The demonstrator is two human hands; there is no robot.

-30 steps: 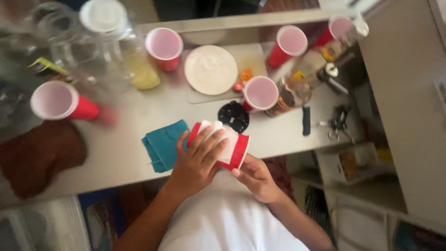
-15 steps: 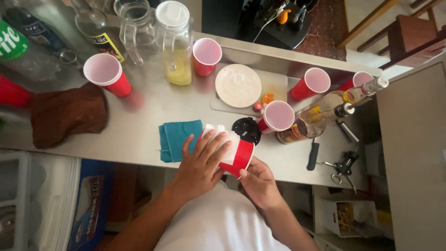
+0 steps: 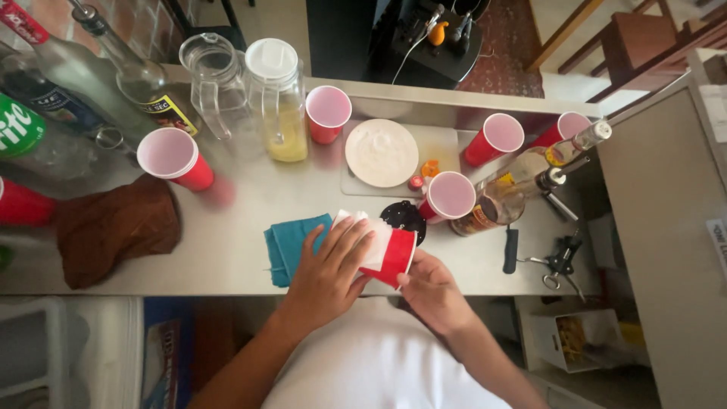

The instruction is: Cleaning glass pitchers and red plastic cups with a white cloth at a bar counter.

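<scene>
Right at the lower middle of the frame, both hands are on a red cup [image 3: 392,256] lying tipped on its side at the near edge of the steel counter [image 3: 227,257]. The left hand [image 3: 331,265] lies flat over a white cloth [image 3: 371,235] wrapped round the cup, fingers spread and pressing down, while the right hand [image 3: 430,288] pinches the cup's rim end between thumb and fingertips. Just left of the left hand a teal cloth [image 3: 284,246] sits folded on the counter, partly under the fingers. Just beyond the cup is a small black disc [image 3: 404,217], and beside that, to the right, an upright red cup with a pale inside [image 3: 450,195]. Up in the centre rests a white plate [image 3: 382,152] on a pale board. More red cups stand about: one behind the plate to its left [image 3: 328,112], one at the left [image 3: 170,156], two at the upper right [image 3: 496,136]. A lidded jug of yellow liquid [image 3: 277,102] and a clear pitcher [image 3: 216,83] stand upper left of centre, with glass bottles [image 3: 121,72] crowding the upper left corner. A brown rag [image 3: 113,227] lies crumpled at the left. Over at the right, bottles lie slanted [image 3: 522,182], and below them a corkscrew [image 3: 559,257] rests beside a black-handled tool [image 3: 511,250].
</scene>
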